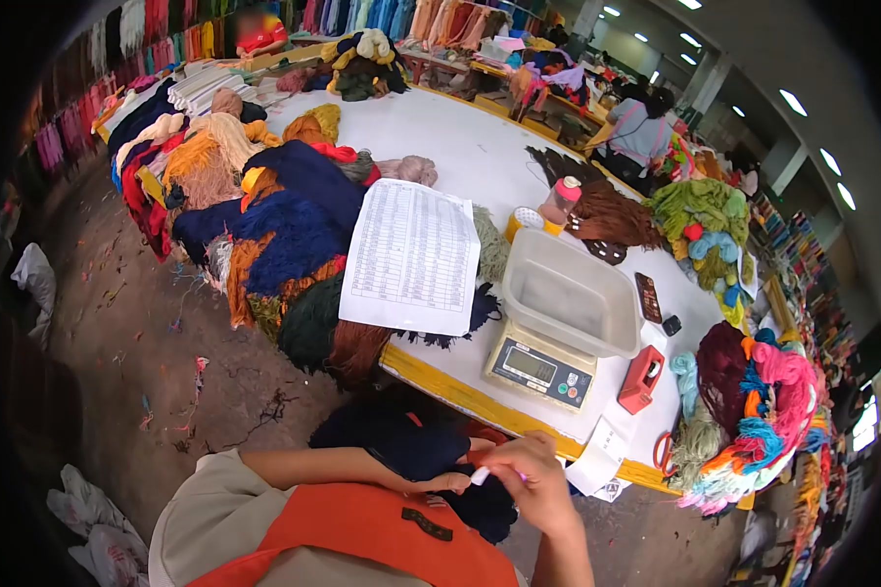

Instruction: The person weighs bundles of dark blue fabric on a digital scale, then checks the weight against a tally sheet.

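Close to my body, my left hand (452, 483) is closed on a bundle of dark navy yarn (401, 445), which hangs over the forearm and below the hand. My right hand (533, 481) pinches a small white piece (480, 475), like a tag or paper slip, right beside the left thumb. Some of the left fingers are hidden by the yarn. Ahead of the hands, on the table's edge, stands a digital scale (538, 372) bearing a clear plastic tub (570, 293). A printed list (411, 256) lies on the yarn pile to its left.
Heaps of coloured yarn (294, 230) cover the table's left side, with more skeins (754, 411) at right. Near the scale are a red tape dispenser (641, 380), red-handled scissors (663, 453), a phone (647, 296) and a bottle (562, 199). Two people (641, 132) are farther back.
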`<act>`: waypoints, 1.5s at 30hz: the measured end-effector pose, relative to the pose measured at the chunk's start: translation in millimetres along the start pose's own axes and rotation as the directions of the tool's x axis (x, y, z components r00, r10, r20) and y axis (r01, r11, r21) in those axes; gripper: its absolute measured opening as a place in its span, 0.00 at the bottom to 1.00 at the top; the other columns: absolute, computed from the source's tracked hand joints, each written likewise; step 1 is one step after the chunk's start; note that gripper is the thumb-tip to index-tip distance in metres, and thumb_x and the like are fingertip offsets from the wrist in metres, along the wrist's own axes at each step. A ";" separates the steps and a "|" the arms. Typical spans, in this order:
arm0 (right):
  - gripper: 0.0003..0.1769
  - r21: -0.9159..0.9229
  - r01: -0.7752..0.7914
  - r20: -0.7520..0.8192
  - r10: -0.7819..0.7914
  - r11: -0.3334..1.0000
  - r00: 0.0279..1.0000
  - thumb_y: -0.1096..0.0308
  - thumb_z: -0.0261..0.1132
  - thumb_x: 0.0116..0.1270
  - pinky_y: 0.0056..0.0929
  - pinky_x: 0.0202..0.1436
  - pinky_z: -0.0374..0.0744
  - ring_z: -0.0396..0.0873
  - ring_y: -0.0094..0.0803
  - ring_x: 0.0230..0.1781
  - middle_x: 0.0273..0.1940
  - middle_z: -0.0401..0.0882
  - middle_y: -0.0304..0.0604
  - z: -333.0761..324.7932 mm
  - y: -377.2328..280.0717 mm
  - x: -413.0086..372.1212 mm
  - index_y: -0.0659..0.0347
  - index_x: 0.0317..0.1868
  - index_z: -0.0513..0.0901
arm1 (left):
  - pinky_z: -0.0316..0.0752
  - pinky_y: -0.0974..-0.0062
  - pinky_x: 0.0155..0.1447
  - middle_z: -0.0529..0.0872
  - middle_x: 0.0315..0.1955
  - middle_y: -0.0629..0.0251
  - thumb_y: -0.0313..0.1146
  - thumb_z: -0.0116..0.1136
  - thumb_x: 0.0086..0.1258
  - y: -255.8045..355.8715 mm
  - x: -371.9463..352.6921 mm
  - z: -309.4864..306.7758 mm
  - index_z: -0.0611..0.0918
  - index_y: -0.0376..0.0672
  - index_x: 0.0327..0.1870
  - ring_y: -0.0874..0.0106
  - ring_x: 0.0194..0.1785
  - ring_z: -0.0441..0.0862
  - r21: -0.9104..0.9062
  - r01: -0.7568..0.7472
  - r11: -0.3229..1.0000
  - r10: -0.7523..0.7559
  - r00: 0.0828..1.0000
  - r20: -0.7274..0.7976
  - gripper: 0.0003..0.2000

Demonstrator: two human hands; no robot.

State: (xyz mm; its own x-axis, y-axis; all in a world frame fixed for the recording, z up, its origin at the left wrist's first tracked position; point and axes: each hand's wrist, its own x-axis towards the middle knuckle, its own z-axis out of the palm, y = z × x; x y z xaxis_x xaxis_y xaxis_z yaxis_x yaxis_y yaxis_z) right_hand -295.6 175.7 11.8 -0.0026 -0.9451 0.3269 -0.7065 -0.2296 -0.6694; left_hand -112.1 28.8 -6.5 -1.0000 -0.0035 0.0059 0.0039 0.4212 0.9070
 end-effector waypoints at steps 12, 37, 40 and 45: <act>0.13 0.384 -0.228 -0.085 0.280 0.894 0.956 0.73 0.64 0.72 0.32 0.48 0.76 0.83 0.35 0.42 0.42 0.84 0.45 63.5 17.2 0.0 0.63 0.55 0.74 | 0.75 0.76 0.37 0.83 0.30 0.65 0.25 0.53 0.72 13.4 -14.7 -0.5 0.71 0.39 0.64 0.75 0.33 0.81 -0.160 0.151 0.975 -0.184 0.959 -0.214 0.19; 0.12 0.455 -0.124 0.160 0.055 0.882 0.986 0.81 0.67 0.67 0.23 0.50 0.79 0.84 0.26 0.41 0.40 0.86 0.41 39.1 -1.7 3.4 0.63 0.49 0.78 | 0.62 0.82 0.34 0.76 0.23 0.75 0.57 0.47 0.79 -53.3 -18.8 19.6 0.81 0.45 0.30 0.81 0.26 0.68 -0.575 0.562 0.595 -0.475 0.823 0.313 0.24; 0.09 0.424 -0.078 0.186 -0.002 0.902 0.983 0.81 0.67 0.68 0.23 0.49 0.79 0.84 0.27 0.42 0.39 0.86 0.41 42.5 2.4 1.3 0.63 0.45 0.79 | 0.56 0.84 0.34 0.72 0.24 0.77 0.57 0.49 0.77 -53.7 -21.1 22.5 0.80 0.46 0.32 0.83 0.27 0.64 -0.733 0.431 0.527 -0.326 0.898 0.294 0.24; 0.07 0.472 -0.153 0.031 0.157 0.868 0.987 0.79 0.67 0.69 0.20 0.43 0.79 0.83 0.22 0.36 0.36 0.87 0.40 54.0 -1.3 -1.1 0.63 0.43 0.77 | 0.62 0.80 0.35 0.72 0.20 0.74 0.50 0.48 0.78 -19.1 -25.3 6.0 0.79 0.43 0.32 0.81 0.27 0.66 -0.705 0.464 0.536 -0.430 0.869 0.245 0.20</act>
State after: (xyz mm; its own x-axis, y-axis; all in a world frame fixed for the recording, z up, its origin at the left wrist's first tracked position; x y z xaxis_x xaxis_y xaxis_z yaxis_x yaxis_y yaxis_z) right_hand -256.5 164.4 -23.7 -0.0922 -0.9761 0.1968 -0.2786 -0.1645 -0.9462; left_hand -87.0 26.3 -26.5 -0.8721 0.0377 -0.4880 -0.4579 -0.4151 0.7861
